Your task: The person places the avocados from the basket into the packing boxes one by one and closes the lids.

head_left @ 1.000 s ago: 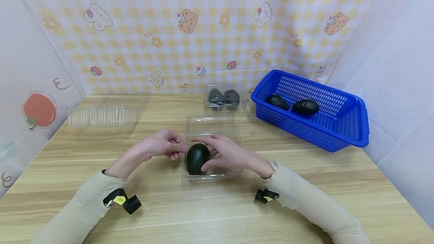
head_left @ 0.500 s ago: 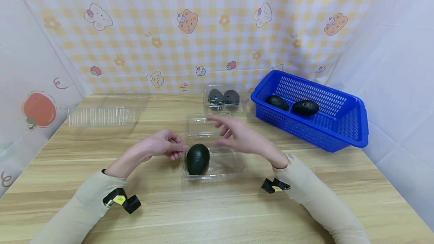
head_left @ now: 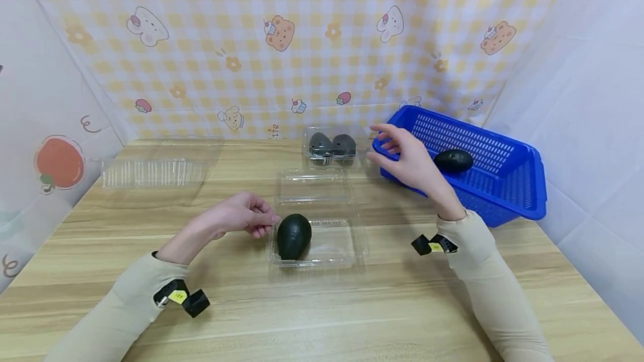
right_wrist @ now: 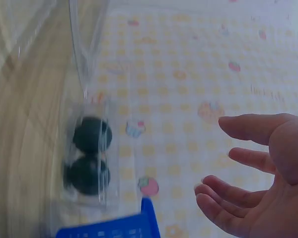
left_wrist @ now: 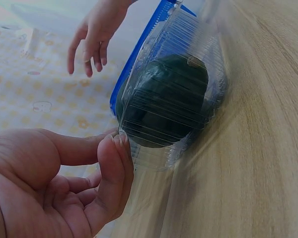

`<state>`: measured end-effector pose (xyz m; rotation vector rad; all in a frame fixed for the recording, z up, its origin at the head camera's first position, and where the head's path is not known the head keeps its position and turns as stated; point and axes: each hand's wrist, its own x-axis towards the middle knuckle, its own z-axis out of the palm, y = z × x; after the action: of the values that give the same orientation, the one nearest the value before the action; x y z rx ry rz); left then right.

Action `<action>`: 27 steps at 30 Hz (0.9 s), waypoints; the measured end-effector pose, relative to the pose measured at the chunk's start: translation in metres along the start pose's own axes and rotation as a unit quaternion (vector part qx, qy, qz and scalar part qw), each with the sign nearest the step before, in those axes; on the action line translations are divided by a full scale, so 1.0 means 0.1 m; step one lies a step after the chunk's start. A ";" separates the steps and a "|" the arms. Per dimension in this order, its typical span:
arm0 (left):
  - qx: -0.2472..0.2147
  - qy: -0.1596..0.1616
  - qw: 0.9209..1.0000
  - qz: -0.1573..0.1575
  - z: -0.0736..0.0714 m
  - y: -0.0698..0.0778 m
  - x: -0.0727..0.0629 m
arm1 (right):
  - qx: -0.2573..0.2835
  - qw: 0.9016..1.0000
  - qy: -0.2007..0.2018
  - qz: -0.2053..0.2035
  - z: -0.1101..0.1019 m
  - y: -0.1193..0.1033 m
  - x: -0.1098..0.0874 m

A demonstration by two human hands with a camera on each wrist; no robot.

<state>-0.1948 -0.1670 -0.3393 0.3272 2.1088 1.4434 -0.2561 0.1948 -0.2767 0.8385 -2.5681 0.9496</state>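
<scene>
A clear plastic clamshell box (head_left: 332,239) lies with its lid raised back in the middle of the table. One dark green avocado (head_left: 294,237) sits in its left half. My left hand (head_left: 246,215) pinches the box's left rim between thumb and fingertips, as the left wrist view shows close up. My right hand (head_left: 407,158) is in the air by the left end of the blue basket (head_left: 508,197), fingers spread and holding nothing. Inside that basket an avocado (head_left: 454,161) shows; the hand covers the basket's left part.
A closed clamshell box (head_left: 361,141) with two avocados (head_left: 344,146) stands at the back, left of the basket. Another clear plastic container (head_left: 151,174) lies at the back left of the table. A patterned cloth (head_left: 322,43) hangs behind.
My right hand has let go of the avocado in the box and moved right and away from me to the basket. My left hand has stayed at the rim.
</scene>
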 end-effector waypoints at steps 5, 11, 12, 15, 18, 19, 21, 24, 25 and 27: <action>0.000 -0.002 1.000 0.000 0.00 0.00 0.00 | -0.006 0.999 0.019 0.041 -0.13 0.25 0.01; -0.001 -0.003 1.000 0.003 0.00 -0.01 0.01 | -0.009 0.997 0.031 0.071 -0.22 0.47 0.02; -0.001 -0.002 1.000 0.002 0.00 -0.01 0.01 | -0.011 0.997 0.034 0.075 -0.23 0.51 0.02; -0.003 -0.001 1.000 0.000 0.01 -0.01 0.01 | -0.019 0.995 0.050 0.084 -0.24 0.61 0.01; -0.004 -0.001 1.000 0.000 0.01 -0.01 0.01 | -0.030 0.993 0.064 0.096 -0.25 0.69 0.00; -0.003 -0.001 1.000 0.001 0.00 -0.01 0.01 | -0.034 0.992 0.067 0.099 -0.25 0.72 -0.01; -0.002 -0.002 1.000 0.000 0.00 -0.01 0.01 | -0.041 0.992 0.066 0.104 -0.25 0.77 -0.01; 0.001 -0.003 1.000 0.000 0.00 -0.01 0.01 | -0.055 0.991 0.060 0.107 -0.24 0.84 0.00; 0.001 -0.003 1.000 0.000 0.00 -0.02 0.01 | -0.061 0.991 0.056 0.107 -0.24 0.87 0.01; 0.002 -0.002 1.000 -0.001 -0.01 -0.02 0.01 | -0.071 0.990 0.046 0.112 -0.22 0.91 0.03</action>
<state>-0.1957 -0.1677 -0.3413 0.3282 2.1091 1.4363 -0.3125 0.2647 -0.3050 0.4645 -2.6514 0.8295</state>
